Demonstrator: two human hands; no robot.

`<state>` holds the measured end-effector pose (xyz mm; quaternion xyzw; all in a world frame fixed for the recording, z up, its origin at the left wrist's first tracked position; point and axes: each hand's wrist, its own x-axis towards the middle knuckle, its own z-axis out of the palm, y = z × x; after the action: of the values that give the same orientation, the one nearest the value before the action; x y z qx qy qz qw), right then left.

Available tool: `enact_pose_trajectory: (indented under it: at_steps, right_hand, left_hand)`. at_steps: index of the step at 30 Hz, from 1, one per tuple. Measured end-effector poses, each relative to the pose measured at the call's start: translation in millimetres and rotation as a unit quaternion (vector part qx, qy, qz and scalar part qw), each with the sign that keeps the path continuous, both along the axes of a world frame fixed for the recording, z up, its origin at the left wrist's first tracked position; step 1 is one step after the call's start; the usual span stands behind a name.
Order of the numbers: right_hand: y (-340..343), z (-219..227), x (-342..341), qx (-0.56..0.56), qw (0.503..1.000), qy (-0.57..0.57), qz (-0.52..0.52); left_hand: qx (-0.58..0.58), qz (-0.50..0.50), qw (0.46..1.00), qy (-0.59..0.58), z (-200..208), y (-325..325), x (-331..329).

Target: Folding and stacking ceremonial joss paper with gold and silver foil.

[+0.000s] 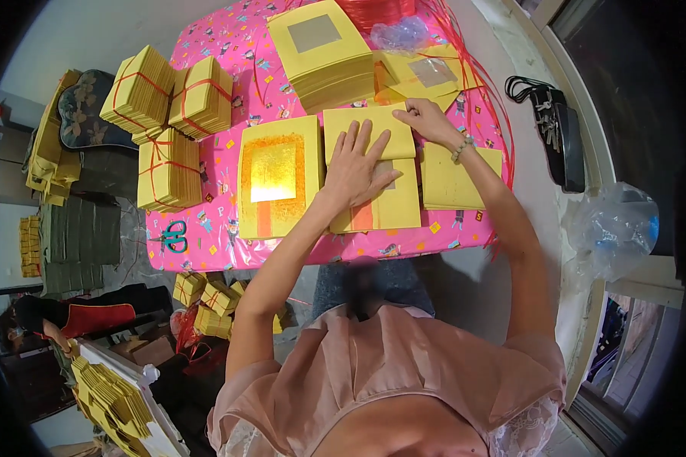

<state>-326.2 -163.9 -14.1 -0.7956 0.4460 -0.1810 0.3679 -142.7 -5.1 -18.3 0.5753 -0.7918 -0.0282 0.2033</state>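
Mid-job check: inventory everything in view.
Table: one, pink-covered, centre
Folded sheet: one, yellow, table's middle
Gold-patched paper: one, yellow, left of folded sheet
Plain papers: one pile, yellow, table's right
Tall stack: one, yellow, table's far side
Tied bundles: at least three, yellow, table's left
Strings: many, red, table's far right
Plastic bags: two, clear, table's far side and far right
Scissors: one pair, green-handled, table's left
Pouch: one, black, far right
Lower bundles: several, yellow, below table's left
Co-worker's arm: one, black-sleeved, lower left
Left grip: one, bare, flat on folded sheet
Right grip: one, bare, folded sheet's corner
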Motion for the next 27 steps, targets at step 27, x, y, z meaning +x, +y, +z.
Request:
enact_pose_trajectory:
  at_steps: [27]
  right_hand:
    - [66.0, 43.8, 17.0, -0.094, 0.953, 0.206, 0.201]
  left_hand:
    - [0.037, -0.010, 0.998, -0.046, -13.7, -3.8, 3.4]
